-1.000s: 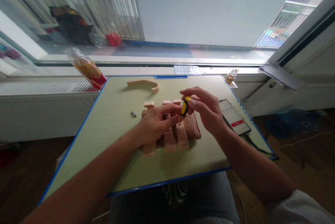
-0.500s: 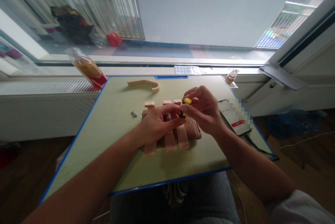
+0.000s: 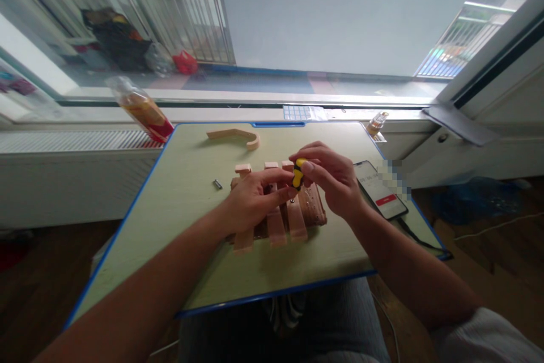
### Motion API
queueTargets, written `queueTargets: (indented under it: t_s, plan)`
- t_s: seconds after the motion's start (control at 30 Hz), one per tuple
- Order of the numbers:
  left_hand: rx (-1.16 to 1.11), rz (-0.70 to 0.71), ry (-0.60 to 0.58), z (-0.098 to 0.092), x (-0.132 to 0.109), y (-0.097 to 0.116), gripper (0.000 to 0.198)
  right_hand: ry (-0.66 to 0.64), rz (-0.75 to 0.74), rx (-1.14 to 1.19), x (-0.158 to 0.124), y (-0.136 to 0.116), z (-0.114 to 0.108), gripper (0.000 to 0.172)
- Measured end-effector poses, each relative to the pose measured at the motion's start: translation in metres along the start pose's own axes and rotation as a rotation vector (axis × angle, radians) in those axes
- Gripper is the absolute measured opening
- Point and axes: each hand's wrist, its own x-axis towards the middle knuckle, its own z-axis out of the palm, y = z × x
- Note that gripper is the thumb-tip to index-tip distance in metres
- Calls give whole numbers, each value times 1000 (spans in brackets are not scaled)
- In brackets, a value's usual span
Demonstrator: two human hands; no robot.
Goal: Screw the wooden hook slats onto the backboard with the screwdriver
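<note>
My right hand point(image 3: 335, 176) is closed round a small yellow-and-black screwdriver point(image 3: 298, 174), its thumb and fingers on the upper end of the handle. My left hand point(image 3: 253, 199) pinches the lower end of the screwdriver between thumb and forefinger. Both hands are above a brown, rough-surfaced wooden piece point(image 3: 315, 207), which lies on the table. Several pale wooden strips point(image 3: 298, 226) cross it, and their ends stick out at front and back. A screw head point(image 3: 292, 200) shows on the right strip. The screwdriver's tip is hidden, and my left hand covers much of the left strip.
A hook-shaped wooden piece point(image 3: 233, 134) lies at the back of the blue-edged table point(image 3: 170, 204). Left of the wood is a small metal bit point(image 3: 217, 184). A phone point(image 3: 382, 196) with a strap lies at right. A drink bottle point(image 3: 147, 116) stands beyond the back left corner.
The screwdriver has tilted and turned in my fingers, showing more of its yellow side. My right fingers have shifted their grip on it. The wooden pieces have stayed in place.
</note>
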Motion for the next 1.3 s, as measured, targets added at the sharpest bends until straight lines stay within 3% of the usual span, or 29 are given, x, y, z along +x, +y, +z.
queueTargets:
  t_s: [0.17,0.47,0.63,0.8,1.1,1.3]
  plan:
    - [55,-7,13,0,-1,-2,34,23,-13,26,0,4,2,19]
    - [-33,3,14,2,0,-11,35,54,1,99,0,7,6,37]
    - [-15,-34,39,3,-1,-6,34,44,49,56,1,6,-2,26]
    - [23,-15,23,2,-1,-1,34,-2,1,33,3,3,-8,24]
    - [60,9,-2,0,-1,1,34,12,17,44,3,-1,-1,17]
    - [28,-20,17,2,-1,-7,44,37,6,112,2,4,6,32]
